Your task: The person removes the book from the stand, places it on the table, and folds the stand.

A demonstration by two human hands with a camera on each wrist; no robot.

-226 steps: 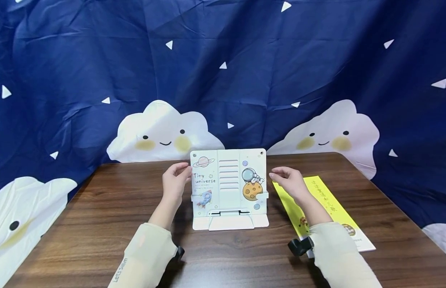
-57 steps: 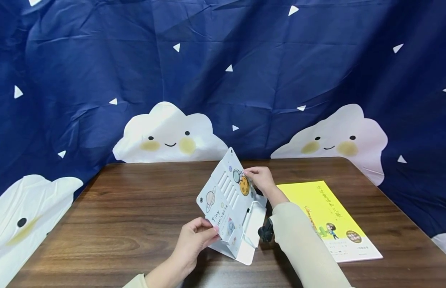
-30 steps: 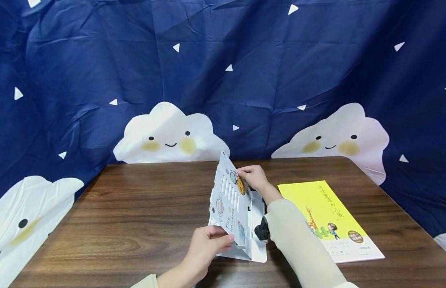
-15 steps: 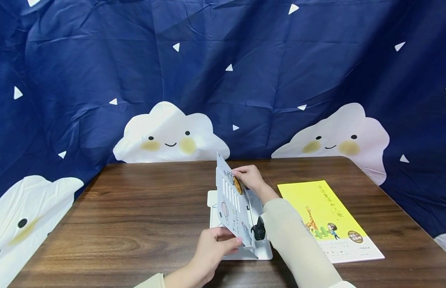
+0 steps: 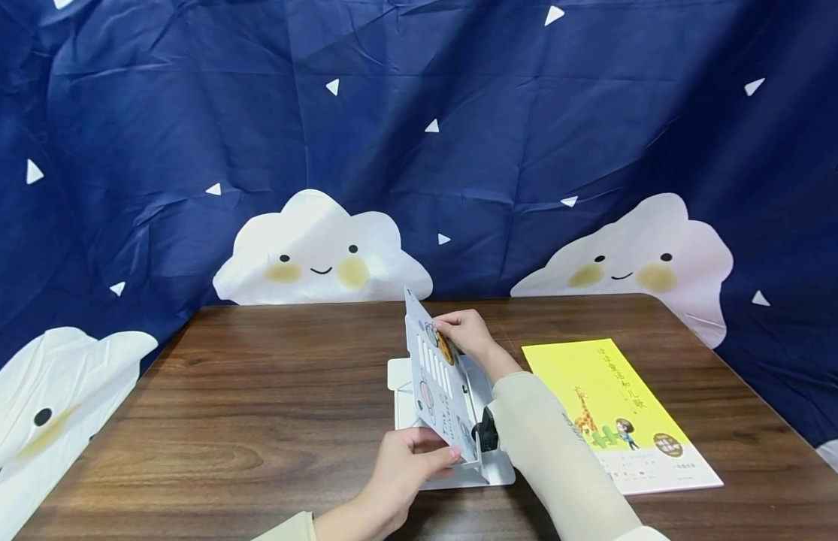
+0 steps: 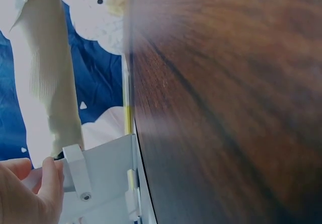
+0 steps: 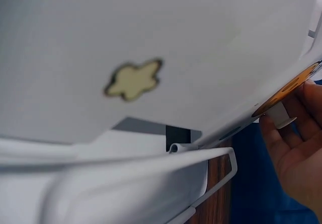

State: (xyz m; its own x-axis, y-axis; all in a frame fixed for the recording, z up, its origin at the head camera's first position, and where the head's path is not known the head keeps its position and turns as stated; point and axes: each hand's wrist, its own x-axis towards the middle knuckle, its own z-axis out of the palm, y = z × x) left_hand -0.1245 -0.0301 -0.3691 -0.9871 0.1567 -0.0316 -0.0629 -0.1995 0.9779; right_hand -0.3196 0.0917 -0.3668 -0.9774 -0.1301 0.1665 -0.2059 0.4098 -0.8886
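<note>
A white book stand (image 5: 428, 361) printed with "Tiny universe", a planet and an astronaut stands mid-table, its panel turned to face right. My left hand (image 5: 408, 469) pinches the panel's near side edge between thumb and fingers; in the left wrist view that hand (image 6: 30, 194) is close by a white side clip (image 6: 76, 171). On the panel's far side edge, my right hand (image 5: 467, 334) grips with thumb and fingers. The right wrist view shows this hand (image 7: 297, 158) beside the orange moon print, with the wire page holder (image 7: 211, 158) below. The stand's base plate (image 5: 400, 376) shows behind the panel.
A yellow and white children's book (image 5: 615, 406) lies flat on the brown wooden table (image 5: 270, 391), right of my right forearm. Behind the table's back edge hangs a dark blue curtain (image 5: 391, 150) with smiling clouds.
Earlier the stand faced forward with my hands apart from it. Both hands have since taken hold and turned it to face right; over the last second it turned slightly more.
</note>
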